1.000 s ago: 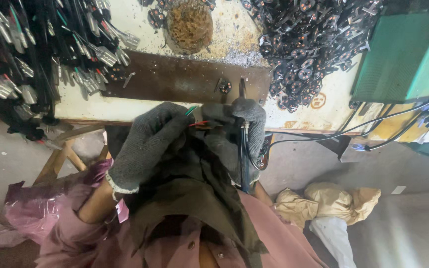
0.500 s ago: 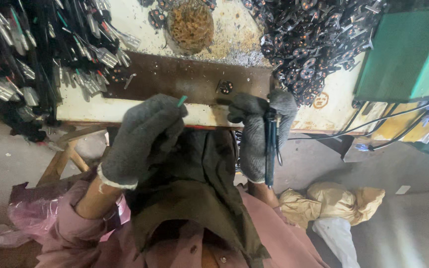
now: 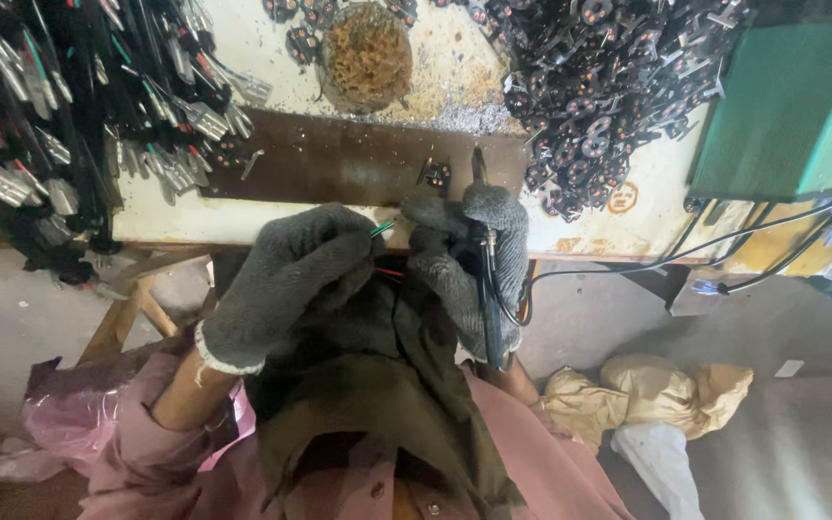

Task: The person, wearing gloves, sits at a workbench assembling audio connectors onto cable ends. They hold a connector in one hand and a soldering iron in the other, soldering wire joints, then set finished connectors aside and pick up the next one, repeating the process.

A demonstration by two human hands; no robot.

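Green wire pinched in left hand grip, right hand grip clamped around soldering iron.

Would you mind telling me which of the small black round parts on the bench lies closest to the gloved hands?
The lone black part on the dark brown plate, just above the right hand. It lies apart from the big heap at upper right.

Both hands, the left hand and the right hand, wear dark grey knitted gloves (the left has a whitish cuff). Thin wires show green and red. The soldering iron is dark blue-black. The plate is dark brown on a cream, stained bench. The box is green, the sleeves pink.
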